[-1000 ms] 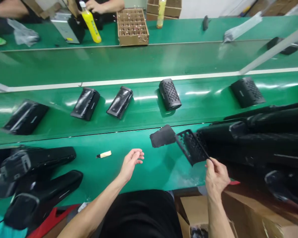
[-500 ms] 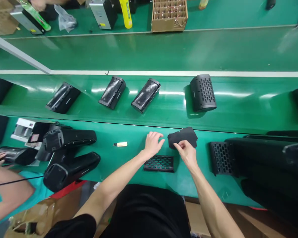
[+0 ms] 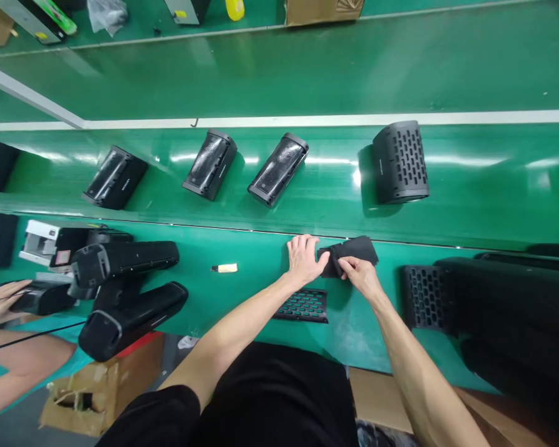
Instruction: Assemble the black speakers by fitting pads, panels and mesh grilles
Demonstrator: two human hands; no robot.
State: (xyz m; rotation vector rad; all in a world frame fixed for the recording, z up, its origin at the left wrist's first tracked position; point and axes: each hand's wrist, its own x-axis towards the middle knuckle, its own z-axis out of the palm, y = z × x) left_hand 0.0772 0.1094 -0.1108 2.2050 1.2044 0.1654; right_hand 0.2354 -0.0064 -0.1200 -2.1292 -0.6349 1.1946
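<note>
A stack of thin black sheets point(image 3: 361, 249) lies on the green table near its back edge. My right hand point(image 3: 359, 273) pinches the near edge of a black sheet, which is lifted and curled up from the stack. At the stack's left end my left hand point(image 3: 306, 259) has its fingers spread, the thumb touching the sheets and nothing held. Just below, a black perforated grille point(image 3: 305, 305) lies flat, its left end partly behind my left forearm.
Black speakers point(image 3: 209, 164) stand along the sunken green channel point(image 3: 326, 217) beyond the table. Dark cylindrical speakers point(image 3: 135, 316) are piled at left, beside another person's hand point(image 3: 4, 301). A small cutter point(image 3: 225, 268) lies left. Large black casings point(image 3: 498, 298) fill the right.
My left hand has moved right to the stack. A sheet's edge, flat before, is now raised in my right hand's fingers. The whole view has shifted slightly.
</note>
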